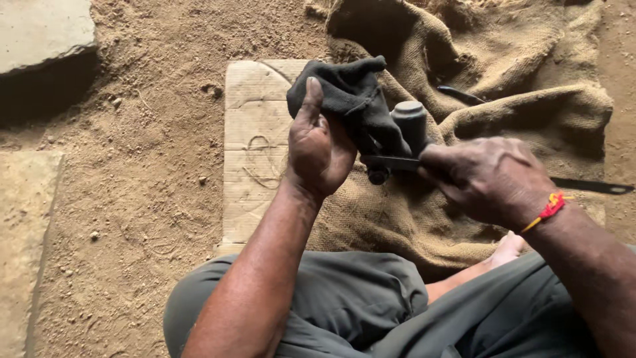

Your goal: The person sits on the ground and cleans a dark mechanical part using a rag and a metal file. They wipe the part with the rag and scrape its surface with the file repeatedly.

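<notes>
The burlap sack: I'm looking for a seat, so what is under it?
Under the burlap sack lies a pale carved slab, bare at its left part on sand. The rest is covered.

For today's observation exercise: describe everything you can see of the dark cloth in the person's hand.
The dark cloth is a black, soft, crumpled rag, seemingly woven fabric. It is bunched in the left hand, held above a burlap sack. Its upper part bulges above the thumb; a lower fold hangs onto a thin dark blade that the right hand grips. A grey cylindrical piece stands just behind it.
</notes>
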